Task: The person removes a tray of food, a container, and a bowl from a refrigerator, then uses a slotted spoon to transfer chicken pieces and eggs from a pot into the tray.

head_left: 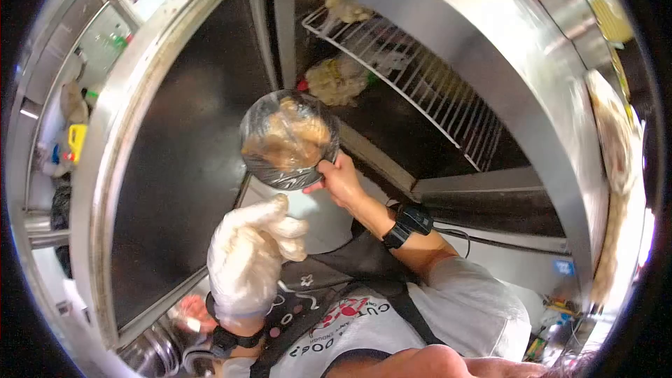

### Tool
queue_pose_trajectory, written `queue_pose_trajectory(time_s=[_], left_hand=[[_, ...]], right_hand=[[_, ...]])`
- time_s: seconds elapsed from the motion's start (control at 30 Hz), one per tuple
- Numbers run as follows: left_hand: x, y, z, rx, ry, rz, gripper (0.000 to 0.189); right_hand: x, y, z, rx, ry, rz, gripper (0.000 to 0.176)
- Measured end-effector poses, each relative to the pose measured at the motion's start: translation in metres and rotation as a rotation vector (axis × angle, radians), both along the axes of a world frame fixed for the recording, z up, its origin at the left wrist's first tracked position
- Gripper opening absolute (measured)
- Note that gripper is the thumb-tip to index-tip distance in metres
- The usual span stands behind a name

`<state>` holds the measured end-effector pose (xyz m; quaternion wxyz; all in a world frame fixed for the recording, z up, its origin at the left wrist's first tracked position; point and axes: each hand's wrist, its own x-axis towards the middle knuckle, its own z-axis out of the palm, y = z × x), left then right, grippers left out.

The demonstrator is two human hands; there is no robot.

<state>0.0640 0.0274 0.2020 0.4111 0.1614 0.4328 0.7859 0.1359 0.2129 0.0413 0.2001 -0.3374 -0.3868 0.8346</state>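
Observation:
My right hand (341, 180) grips the near rim of a round dark bowl (288, 180) covered with clear plastic wrap. Brownish-yellow food (290, 133) shows through the wrap, too blurred to name. Below and left of the bowl, my left hand (248, 255) wears a white glove that looks covered in thin plastic. Its fingers are loosely bent, with thumb and fingers apart, and I see nothing between them. The bowl is in front of an open steel fridge cabinet, beside its dark door panel (189, 147).
A white wire shelf (420, 91) runs across the cabinet, with a bagged pale item (344, 8) on it. Another plastic bag (334, 82) lies behind the bowl. The steel door frame (112, 133) stands to the left. Metal pots (150, 353) are at lower left.

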Motion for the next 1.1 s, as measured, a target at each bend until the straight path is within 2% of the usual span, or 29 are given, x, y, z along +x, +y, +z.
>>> queue_pose_trajectory(time_s=[0.1, 0.17, 0.2, 0.23, 0.3, 0.33, 0.37, 0.4, 0.43, 0.47, 0.5, 0.53, 0.57, 0.6, 0.63, 0.67, 0.7, 0.77, 0.83, 0.87, 0.9, 0.97, 1.1], left_hand=[[0.002, 0.003, 0.057, -0.1, 0.081, 0.111, 0.04], [-0.012, -0.003, 0.089, 0.171, -0.311, 0.091, 0.03], [-0.007, -0.003, 0.108, 0.05, 0.009, 0.279, 0.02], [-0.033, -0.011, 0.123, 0.411, -0.361, 0.043, 0.014], [-0.056, -0.022, 0.161, 0.3, 0.098, 0.273, 0.016], [-0.075, -0.036, 0.181, 0.176, 0.199, 0.338, 0.018], [-0.108, -0.062, 0.186, 0.228, 0.19, 0.39, 0.027], [-0.141, -0.085, 0.183, -0.072, 0.585, 0.632, 0.035], [-0.13, -0.028, 0.182, -0.5, 0.88, 1.07, 0.037], [-0.151, -0.039, 0.18, -0.721, 1.057, 1.001, 0.034], [-0.198, -0.075, 0.162, -0.958, 1.053, 0.954, 0.032], [-0.222, -0.088, 0.146, -1.259, 1.235, 0.876, 0.036], [-0.241, -0.107, 0.129, -1.474, 1.562, 0.743, 0.036], [-0.248, -0.109, 0.121, -1.74, 1.678, 0.458, 0.032], [-0.272, -0.136, 0.084, -1.633, 1.931, 0.098, 0.028], [-0.266, -0.128, 0.078, -1.431, 1.924, 0.137, 0.025], [-0.267, -0.125, 0.073, -1.371, 2.037, 0.094, 0.023], [-0.261, -0.118, 0.064, -1.703, 2.142, -0.281, 0.02], [-0.244, -0.122, 0.047, -1.619, 2.262, -0.318, 0.02], [-0.259, -0.135, -0.011, -1.703, 2.216, -0.388, 0.02], [-0.264, -0.14, -0.048, -1.673, 2.195, -0.594, 0.02], [-0.204, -0.117, -0.038, -1.668, 1.986, -0.728, 0.02], [-0.109, -0.07, 0.008, -1.537, 1.772, -0.733, 0.02]], right_hand=[[-0.008, -0.001, -0.012, 0.003, 0.0, -0.009, 0.042], [-0.004, -0.007, -0.015, 0.006, -0.022, -0.075, 0.041], [-0.001, -0.011, -0.013, -0.033, -0.021, -0.063, 0.041], [0.003, -0.014, -0.012, -0.06, -0.022, -0.049, 0.041], [0.016, -0.031, -0.021, -0.126, -0.035, -0.022, 0.042], [0.022, -0.038, -0.018, -0.139, -0.022, 0.011, 0.043], [0.028, -0.042, -0.009, -0.144, -0.002, 0.051, 0.043], [0.034, -0.053, 0.014, -0.086, -0.08, 0.058, 0.045], [0.04, -0.06, 0.025, -0.102, -0.082, 0.058, 0.045], [0.051, -0.07, 0.045, -0.16, -0.057, 0.088, 0.046], [0.064, -0.082, 0.067, -0.22, -0.03, 0.109, 0.047], [0.074, -0.085, 0.108, -0.208, -0.144, 0.232, 0.046], [0.081, -0.092, 0.136, -0.199, -0.145, 0.207, 0.046], [0.092, -0.102, 0.165, -0.255, -0.123, 0.222, 0.045], [0.106, -0.113, 0.184, -0.312, -0.101, 0.231, 0.045], [0.116, -0.115, 0.217, -0.309, -0.091, 0.278, 0.047], [0.124, -0.116, 0.245, -0.297, -0.105, 0.248, 0.047], [0.142, -0.12, 0.295, -0.243, -0.055, 0.347, 0.05], [0.156, -0.126, 0.35, -0.226, -0.083, 0.286, 0.052], [0.153, -0.124, 0.359, -0.194, -0.05, 0.27, 0.052], [0.158, -0.127, 0.384, -0.163, -0.014, 0.257, 0.051], [0.171, -0.134, 0.42, -0.097, -0.023, 0.182, 0.05], [0.201, -0.151, 0.48, -0.097, 0.047, -0.008, 0.046]])
